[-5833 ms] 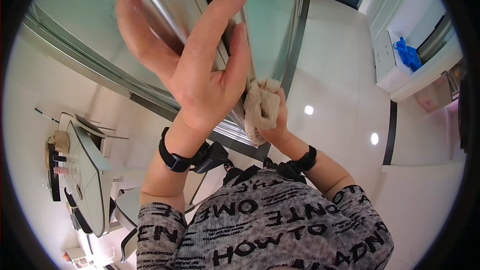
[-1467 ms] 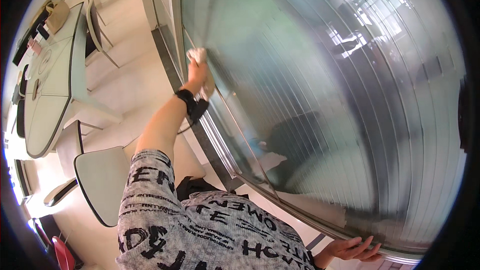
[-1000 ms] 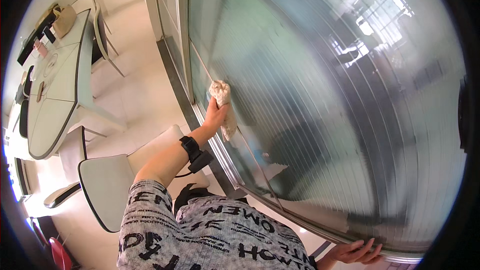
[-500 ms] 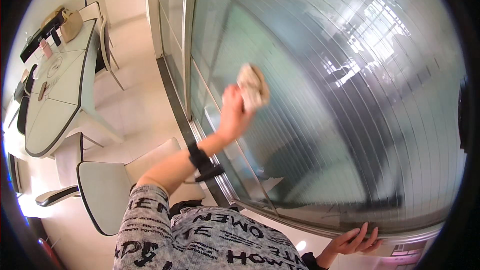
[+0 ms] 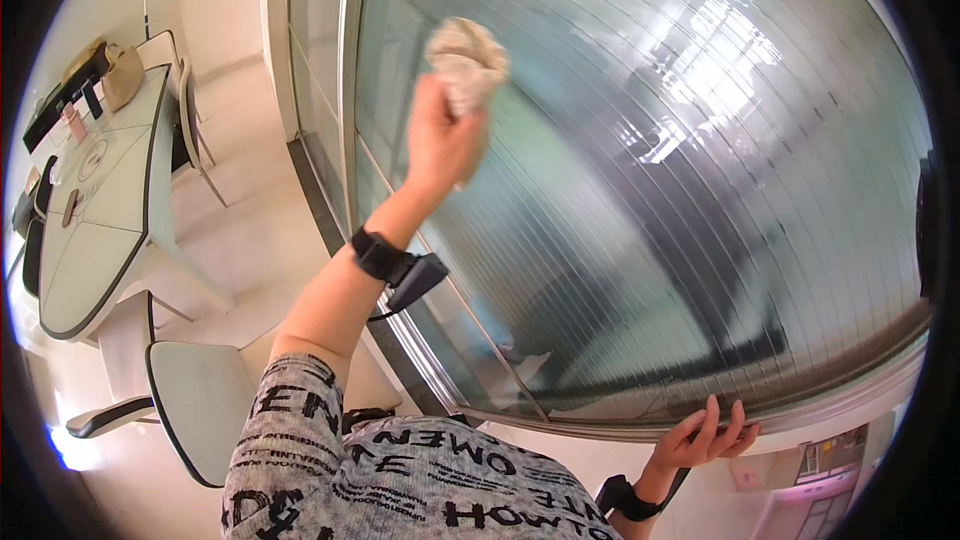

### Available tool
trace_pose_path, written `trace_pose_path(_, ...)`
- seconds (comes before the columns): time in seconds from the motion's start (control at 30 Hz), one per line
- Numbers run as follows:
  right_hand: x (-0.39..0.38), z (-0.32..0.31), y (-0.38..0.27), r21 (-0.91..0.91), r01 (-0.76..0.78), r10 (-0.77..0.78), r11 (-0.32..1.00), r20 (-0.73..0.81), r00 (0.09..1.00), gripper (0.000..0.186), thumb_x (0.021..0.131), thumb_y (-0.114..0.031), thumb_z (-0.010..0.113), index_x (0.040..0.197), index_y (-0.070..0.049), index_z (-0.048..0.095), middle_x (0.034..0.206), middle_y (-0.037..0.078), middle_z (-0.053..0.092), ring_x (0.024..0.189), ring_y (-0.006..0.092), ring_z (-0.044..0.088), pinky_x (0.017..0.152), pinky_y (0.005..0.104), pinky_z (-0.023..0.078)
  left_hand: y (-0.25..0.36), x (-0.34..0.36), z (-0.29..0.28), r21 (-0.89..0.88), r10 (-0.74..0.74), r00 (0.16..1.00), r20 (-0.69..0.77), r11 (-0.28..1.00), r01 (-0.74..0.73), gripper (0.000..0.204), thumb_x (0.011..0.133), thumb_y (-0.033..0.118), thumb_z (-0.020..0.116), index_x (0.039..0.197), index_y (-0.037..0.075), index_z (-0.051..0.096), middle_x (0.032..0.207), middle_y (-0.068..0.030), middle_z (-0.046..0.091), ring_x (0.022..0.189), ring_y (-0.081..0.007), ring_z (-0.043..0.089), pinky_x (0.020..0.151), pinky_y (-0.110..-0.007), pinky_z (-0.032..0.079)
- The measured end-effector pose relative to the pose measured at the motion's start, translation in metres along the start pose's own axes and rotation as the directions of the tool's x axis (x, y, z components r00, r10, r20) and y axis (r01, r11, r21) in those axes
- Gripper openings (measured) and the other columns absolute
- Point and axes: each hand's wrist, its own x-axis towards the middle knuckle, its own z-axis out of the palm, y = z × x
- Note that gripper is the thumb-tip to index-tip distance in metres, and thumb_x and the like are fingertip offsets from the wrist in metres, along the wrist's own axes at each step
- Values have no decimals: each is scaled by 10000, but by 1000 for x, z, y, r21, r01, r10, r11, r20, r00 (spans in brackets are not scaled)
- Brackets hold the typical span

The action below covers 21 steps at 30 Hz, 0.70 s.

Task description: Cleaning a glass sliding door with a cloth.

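Observation:
A crumpled beige cloth (image 5: pixel 466 62) is bunched in my left hand (image 5: pixel 440 135), whose fingers close round it. That arm stretches up and forward, and the cloth is at the ribbed glass panel (image 5: pixel 600 230); whether it presses on the pane is hard to tell. Down at the lower right, my right hand (image 5: pixel 702 440) rests against the panel's metal edge frame (image 5: pixel 640 434) with its fingers spread and nothing in them. Black bands with small devices sit on both wrists.
On the left stands a white table (image 5: pixel 110 190) with a dark rim, carrying a tan bag (image 5: pixel 122 78) and a pink bottle (image 5: pixel 74 122). A white chair (image 5: pixel 195 410) is close by my left side. A metal door post (image 5: pixel 350 60) borders the glass.
My left hand has carried the cloth upward and a little left along the glass. The right hand stays at the frame edge, its fingers slightly more spread. The whole view has shifted a little.

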Motion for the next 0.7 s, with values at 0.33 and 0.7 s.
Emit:
trace_pose_path(0.33,-4,-7,6,-5,3,-3,1000,29,1000,188,831,-60,501,957,-99,635,1177,135,506,1244,406,242,991,551,219,38,-158,19,218,10,805,593,961,-173,411,629,127,695,1019,114,566,1013,-144,500,969,-329,520,795,-397,452)
trace_pose_path(0.7,0,-2,0,62,-24,24,998,5,1000,192,793,-34,503,911,-79,648,1166,125,522,1236,398,257,1005,512,212,123,64,73,47,120,985,127,991,-127,355,760,148,603,1092,70,500,994,-98,569,857,-240,576,724,-344,469)
